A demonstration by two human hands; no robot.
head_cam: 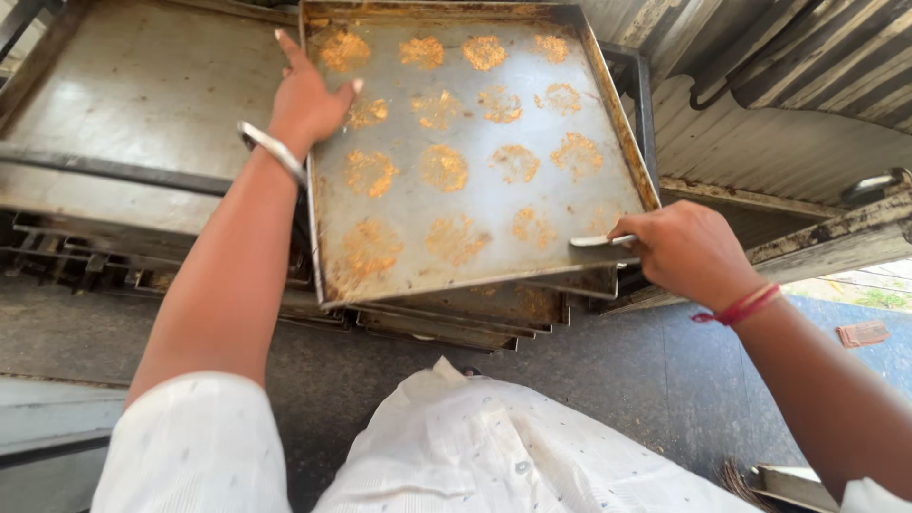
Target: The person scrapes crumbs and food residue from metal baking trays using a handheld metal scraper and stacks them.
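The left hand lies flat and open at nine o'clock on the stiff, greasy metal tray, while the right hand grips a thin scraper at its four o'clock corner.

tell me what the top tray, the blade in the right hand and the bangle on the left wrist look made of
Top tray: sheet metal, probably steel or aluminium; dull grey, scuffed, with browned rims and orange crusty patches.
Blade in the right hand: thin, flat, pale and shiny, likely steel.
Bangle by the left hand: bright silvery metal, polished; which alloy cannot be told.
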